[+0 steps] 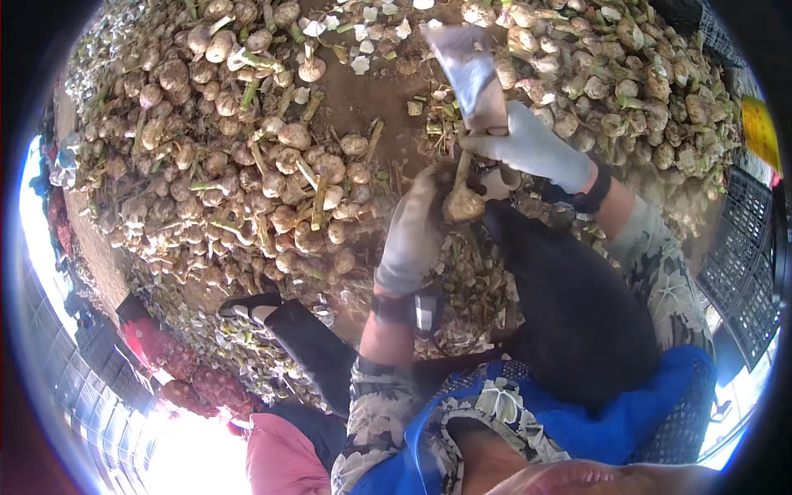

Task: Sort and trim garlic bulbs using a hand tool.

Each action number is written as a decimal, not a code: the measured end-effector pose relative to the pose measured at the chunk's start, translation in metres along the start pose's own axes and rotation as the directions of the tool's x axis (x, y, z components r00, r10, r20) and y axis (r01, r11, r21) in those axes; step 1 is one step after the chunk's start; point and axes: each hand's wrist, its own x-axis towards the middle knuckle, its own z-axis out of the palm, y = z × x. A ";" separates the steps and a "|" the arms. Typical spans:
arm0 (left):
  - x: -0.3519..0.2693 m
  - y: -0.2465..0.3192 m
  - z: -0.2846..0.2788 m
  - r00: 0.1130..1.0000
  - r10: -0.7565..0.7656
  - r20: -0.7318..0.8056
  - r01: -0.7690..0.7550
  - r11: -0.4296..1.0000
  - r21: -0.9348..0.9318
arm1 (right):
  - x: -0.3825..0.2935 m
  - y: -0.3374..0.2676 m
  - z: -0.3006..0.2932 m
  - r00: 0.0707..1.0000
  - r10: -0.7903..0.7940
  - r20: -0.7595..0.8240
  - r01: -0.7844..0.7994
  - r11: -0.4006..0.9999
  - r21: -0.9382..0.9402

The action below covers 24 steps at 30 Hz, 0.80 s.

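Observation:
My right hand (535, 148), in a pale knit glove, grips a broad-bladed cutting tool (470, 77). Its wide, flaring metal blade points up and away to the left. My left hand (409, 232), gloved too and blurred by motion, is closed at the side of a garlic bulb (464, 204). The bulb hangs with its stem (463, 167) upward, and the stem's top comes up to my right thumb beside the tool. My left fingertips are hidden in shadow behind the bulb and stem.
Heaps of garlic bulbs (216, 148), many with stems, spread out at left, and another garlic heap (619, 93) lies at right. Cut stem pieces (414, 108) litter the ground. My black-clad leg (575, 303) is bent below my right hand. Black plastic crates (739, 266) stand at right; a person's leg (315, 346) extends at lower left.

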 end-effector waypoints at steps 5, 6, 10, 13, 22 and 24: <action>0.013 0.011 -0.001 0.975 -0.085 -0.207 0.167 0.892 0.420 | 0.001 0.020 0.015 0.926 -0.357 -0.120 0.280 0.866 -0.414; 0.016 0.015 0.000 0.964 -0.081 -0.252 0.188 0.880 0.436 | 0.001 0.028 0.015 0.905 -0.415 -0.095 0.325 0.817 -0.476; 0.010 0.039 0.007 0.945 0.040 -0.324 0.188 0.745 0.640 | -0.004 0.065 0.006 0.992 -0.040 0.120 0.121 0.579 -0.806; 0.011 0.036 0.040 0.921 0.301 -0.249 -0.196 0.907 0.372 | -0.013 0.088 0.001 0.953 -0.238 0.189 0.303 0.772 -0.558; 0.067 0.043 -0.010 0.940 0.337 -0.061 0.020 0.125 0.992 | 0.000 0.097 0.013 0.978 -0.098 -0.182 -0.030 0.805 -0.593; 0.079 0.029 -0.058 0.965 0.233 -0.119 0.185 -0.289 0.939 | -0.003 0.097 0.012 0.975 -0.154 -0.160 0.035 0.820 -0.571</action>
